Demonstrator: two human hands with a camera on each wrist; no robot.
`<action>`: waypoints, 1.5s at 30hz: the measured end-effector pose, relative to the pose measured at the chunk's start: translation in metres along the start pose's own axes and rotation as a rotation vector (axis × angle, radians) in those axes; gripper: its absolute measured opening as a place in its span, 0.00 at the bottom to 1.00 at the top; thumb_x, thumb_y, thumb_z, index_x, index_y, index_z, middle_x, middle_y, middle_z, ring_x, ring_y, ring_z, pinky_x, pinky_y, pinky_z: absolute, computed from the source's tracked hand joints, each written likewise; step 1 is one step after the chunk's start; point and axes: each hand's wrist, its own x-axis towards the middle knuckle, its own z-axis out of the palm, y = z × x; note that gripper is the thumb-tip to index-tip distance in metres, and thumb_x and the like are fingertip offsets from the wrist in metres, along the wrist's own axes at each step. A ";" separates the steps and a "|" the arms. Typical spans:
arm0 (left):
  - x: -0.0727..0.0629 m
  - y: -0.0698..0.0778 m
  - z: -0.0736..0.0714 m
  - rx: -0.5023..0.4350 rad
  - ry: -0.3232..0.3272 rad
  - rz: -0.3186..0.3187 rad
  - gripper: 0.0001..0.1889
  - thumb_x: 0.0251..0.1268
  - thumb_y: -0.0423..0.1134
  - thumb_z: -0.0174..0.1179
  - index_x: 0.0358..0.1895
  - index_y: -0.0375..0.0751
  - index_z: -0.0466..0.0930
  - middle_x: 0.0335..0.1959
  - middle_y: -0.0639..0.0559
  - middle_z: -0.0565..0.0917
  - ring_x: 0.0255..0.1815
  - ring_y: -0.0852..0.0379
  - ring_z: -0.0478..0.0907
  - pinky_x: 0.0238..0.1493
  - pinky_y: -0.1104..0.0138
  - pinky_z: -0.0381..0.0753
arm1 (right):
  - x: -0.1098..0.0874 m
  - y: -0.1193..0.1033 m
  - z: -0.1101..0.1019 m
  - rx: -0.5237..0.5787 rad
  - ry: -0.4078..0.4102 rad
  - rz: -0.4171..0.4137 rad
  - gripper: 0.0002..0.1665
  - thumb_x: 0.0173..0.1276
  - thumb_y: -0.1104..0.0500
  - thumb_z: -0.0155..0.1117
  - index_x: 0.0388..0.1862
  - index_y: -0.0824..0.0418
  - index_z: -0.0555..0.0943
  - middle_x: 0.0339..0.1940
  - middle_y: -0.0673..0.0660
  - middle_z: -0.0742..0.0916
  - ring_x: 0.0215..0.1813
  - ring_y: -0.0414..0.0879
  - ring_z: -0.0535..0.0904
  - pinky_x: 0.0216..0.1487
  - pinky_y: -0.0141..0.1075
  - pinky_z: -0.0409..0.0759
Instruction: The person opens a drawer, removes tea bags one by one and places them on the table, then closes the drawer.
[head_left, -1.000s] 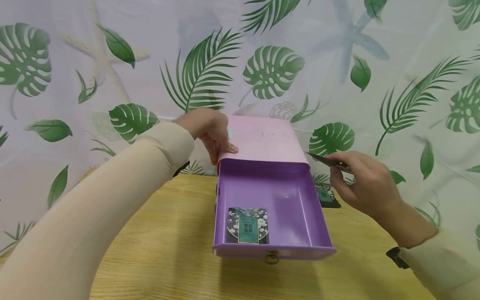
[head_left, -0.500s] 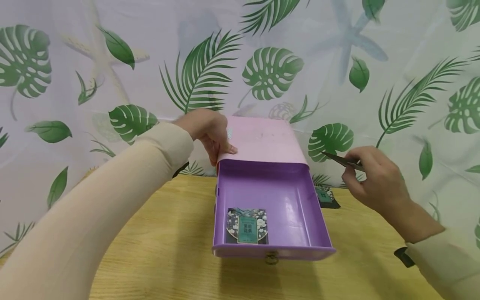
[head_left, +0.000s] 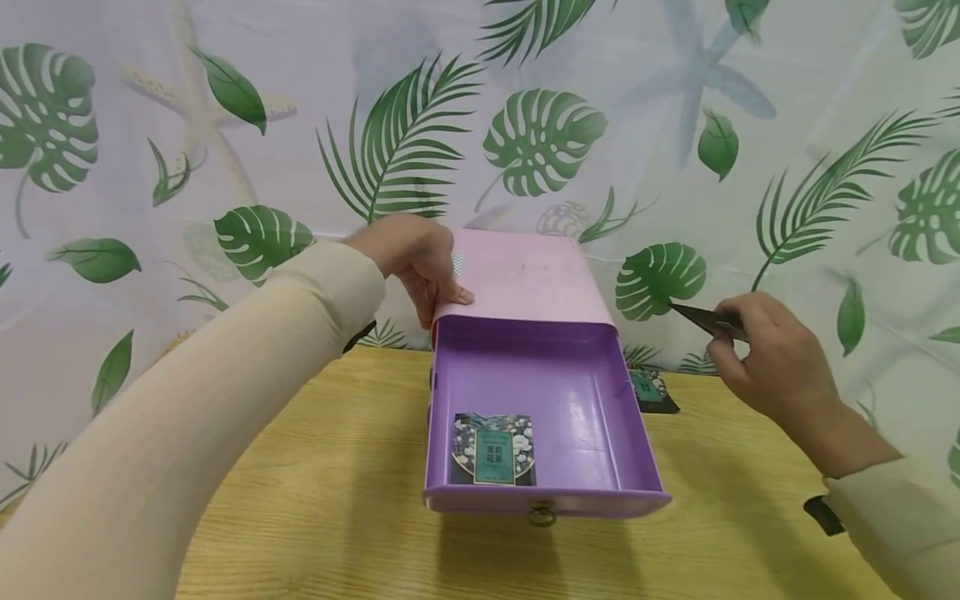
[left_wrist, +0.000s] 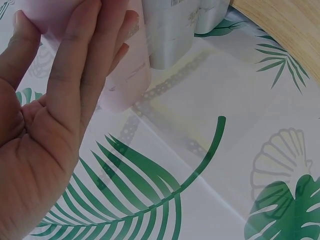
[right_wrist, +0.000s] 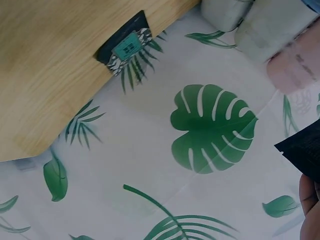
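Note:
A pink drawer unit (head_left: 525, 279) stands on the table with its purple drawer (head_left: 592, 417) pulled out towards me. Flat in the drawer's front left corner lies a floral tea sachet (head_left: 494, 454) with a green label. My left hand (head_left: 422, 262) holds the unit's front left top corner, thumb on top and fingers down the side. To the right of the unit, my right hand (head_left: 783, 362) pinches a dark sachet (head_left: 701, 318) in the air; in the right wrist view that sachet (right_wrist: 306, 150) shows a plain dark face at the edge.
Another tea sachet (head_left: 655, 392) lies on the wooden table (head_left: 315, 500) at its back edge, just right of the drawer. A leaf-patterned cloth (head_left: 547, 50) hangs behind. The unit's lower tiers (left_wrist: 172, 35) look pale grey in the left wrist view.
My right hand has drawn away to the right with the dark sachet, farther from the drawer unit. My left hand, the drawer and the sachet in it stay put.

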 end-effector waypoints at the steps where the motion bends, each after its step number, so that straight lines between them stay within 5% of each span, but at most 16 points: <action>1: 0.000 0.000 0.000 -0.002 -0.001 0.000 0.31 0.69 0.43 0.62 0.61 0.22 0.62 0.44 0.29 0.86 0.45 0.44 0.88 0.51 0.60 0.86 | -0.001 0.002 0.000 -0.007 -0.008 0.008 0.15 0.56 0.67 0.56 0.42 0.73 0.76 0.35 0.65 0.81 0.35 0.55 0.79 0.32 0.47 0.74; 18: 0.004 -0.004 -0.001 -0.002 -0.005 -0.008 0.31 0.68 0.44 0.62 0.62 0.23 0.61 0.46 0.30 0.86 0.42 0.45 0.89 0.51 0.61 0.85 | -0.038 0.041 0.015 -0.081 -0.181 0.072 0.14 0.52 0.71 0.65 0.40 0.71 0.81 0.30 0.66 0.86 0.32 0.60 0.82 0.33 0.56 0.79; 25: 0.002 -0.005 -0.001 0.006 -0.005 -0.007 0.31 0.69 0.44 0.62 0.62 0.23 0.62 0.46 0.31 0.86 0.42 0.46 0.89 0.52 0.61 0.85 | -0.056 0.052 0.026 -0.120 -0.337 0.134 0.12 0.59 0.70 0.63 0.43 0.70 0.82 0.20 0.59 0.82 0.20 0.52 0.75 0.23 0.53 0.76; 31: 0.002 -0.006 0.000 -0.006 -0.017 -0.007 0.32 0.69 0.44 0.62 0.62 0.22 0.61 0.46 0.30 0.86 0.43 0.45 0.89 0.52 0.61 0.85 | -0.070 0.059 0.040 -0.145 -0.551 0.196 0.10 0.63 0.64 0.65 0.41 0.67 0.85 0.23 0.58 0.83 0.26 0.54 0.78 0.28 0.54 0.79; 39: 0.000 -0.003 -0.001 0.002 -0.018 -0.008 0.31 0.69 0.44 0.62 0.62 0.22 0.62 0.48 0.29 0.85 0.45 0.46 0.88 0.57 0.61 0.82 | -0.080 0.067 0.051 -0.119 -0.633 0.245 0.05 0.63 0.65 0.63 0.32 0.61 0.86 0.21 0.54 0.84 0.26 0.51 0.78 0.28 0.53 0.79; 45: -0.002 -0.002 -0.002 0.031 -0.016 -0.008 0.31 0.69 0.45 0.61 0.62 0.22 0.64 0.47 0.31 0.86 0.45 0.47 0.88 0.63 0.62 0.78 | -0.093 0.074 0.059 -0.100 -0.761 0.302 0.10 0.64 0.67 0.59 0.35 0.62 0.88 0.31 0.61 0.88 0.33 0.56 0.83 0.35 0.54 0.82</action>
